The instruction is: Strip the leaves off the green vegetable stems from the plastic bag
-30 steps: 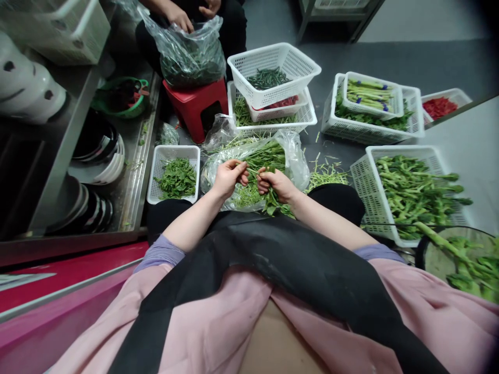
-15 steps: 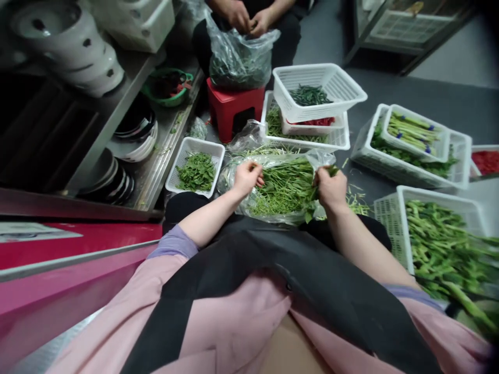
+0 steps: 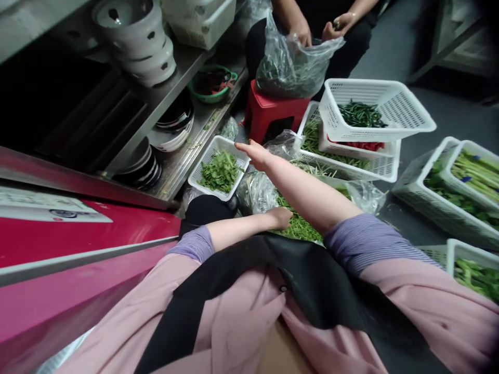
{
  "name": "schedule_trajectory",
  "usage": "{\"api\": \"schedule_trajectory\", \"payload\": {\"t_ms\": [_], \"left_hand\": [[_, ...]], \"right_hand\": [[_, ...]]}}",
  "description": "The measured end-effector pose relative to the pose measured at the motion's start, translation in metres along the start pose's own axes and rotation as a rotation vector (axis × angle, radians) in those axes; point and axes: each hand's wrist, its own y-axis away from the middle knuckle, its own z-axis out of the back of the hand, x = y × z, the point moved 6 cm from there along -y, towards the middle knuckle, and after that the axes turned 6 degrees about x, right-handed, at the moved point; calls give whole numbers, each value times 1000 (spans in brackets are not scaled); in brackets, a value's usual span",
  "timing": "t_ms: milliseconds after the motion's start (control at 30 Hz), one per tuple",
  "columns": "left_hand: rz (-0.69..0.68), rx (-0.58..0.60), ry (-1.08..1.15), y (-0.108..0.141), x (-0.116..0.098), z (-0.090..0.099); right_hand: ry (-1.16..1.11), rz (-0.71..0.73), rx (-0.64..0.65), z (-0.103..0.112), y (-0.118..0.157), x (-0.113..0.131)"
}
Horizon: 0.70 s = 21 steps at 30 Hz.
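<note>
- The right hand [image 3: 255, 152] is stretched out with flat, open fingers over the near corner of the small white plastic basket of picked green leaves [image 3: 219, 169]; nothing shows in its grip.
- The left hand [image 3: 281, 217] rests, loosely curled, on the heap of thin green stems in the clear plastic bag [image 3: 257, 192] lying just right of that small basket; I cannot tell whether it pinches a stem.
- Judging by the piles, the leaf-picking looks only partly done: the small basket holds a shallow layer of leaves, while the bag is still well filled with stems.
- Beyond the small basket stands a red plastic stool [image 3: 275, 111] bearing another clear bag of greens [image 3: 290, 67], which another person's hands [image 3: 302, 34] work at.
- Right of the stool, stacked white mesh baskets [image 3: 384, 111] hold dark green pods and red chillies.
</note>
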Motion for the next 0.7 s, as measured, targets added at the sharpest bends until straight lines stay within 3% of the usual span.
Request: {"api": "schedule_trajectory", "payload": {"t_ms": [67,133,233,300,367,467,533,700], "left_hand": [[32,62,-29,3,1,6],[48,72,-45,8,4,15],[88,-19,-80,14,17,33],[142,-106,-114,13,31,41],[204,-130,-137,7,45,43],[252,-87,-184,-7,56,36],[231,-133,-210,-16,53,35],[-35,-461,-214,-40,29,49]], "right_hand": [[129,100,26,12,4,4],[238,146,93,40,20,-3],[539,130,27,102,66,-39],[861,81,-8,130,107,-77],[1143,21,141,132,147,-125],[1394,56,340,112,195,-178],[1467,108,353,102,213,-193],[1477,148,418,101,225,-205]]}}
